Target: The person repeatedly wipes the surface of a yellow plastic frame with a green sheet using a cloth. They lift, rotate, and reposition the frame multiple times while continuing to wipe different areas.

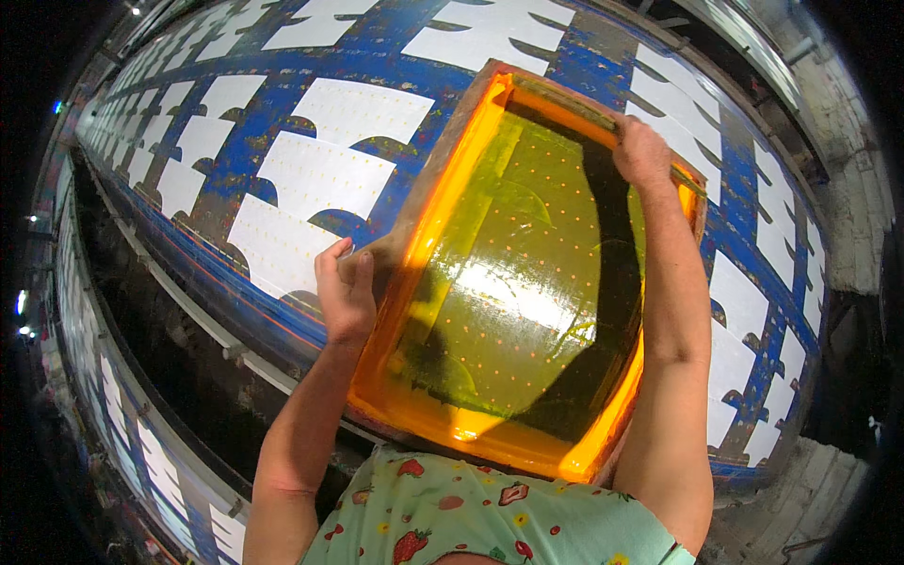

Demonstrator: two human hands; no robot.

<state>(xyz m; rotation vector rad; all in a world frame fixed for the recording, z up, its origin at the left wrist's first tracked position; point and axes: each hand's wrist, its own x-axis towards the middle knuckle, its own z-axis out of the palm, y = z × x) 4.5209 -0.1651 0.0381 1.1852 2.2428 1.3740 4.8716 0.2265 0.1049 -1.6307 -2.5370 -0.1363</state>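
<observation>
A screen-printing frame [432, 229], coated orange inside, sits tilted before me over the blue table. Its yellow-green mesh [526, 212] carries rows of small pale dots and a bright glare patch. My right hand [641, 152] is closed over the far side of the frame, where a narrow bar [565, 99] runs along the rim; I cannot tell whether the fingers also grip the bar. Beside the frame's left side, my left hand [346, 293] is raised with thumb and fingers apart. Below it lies a white cut piece [275, 244] with faint yellow dots.
More white cut pieces [325, 173] lie in rows across the blue printing table [417, 169], some dotted. A pale rail [191, 296] runs along its left edge, beside a dark gap [162, 318]. Another table with white pieces [159, 459] stands beyond.
</observation>
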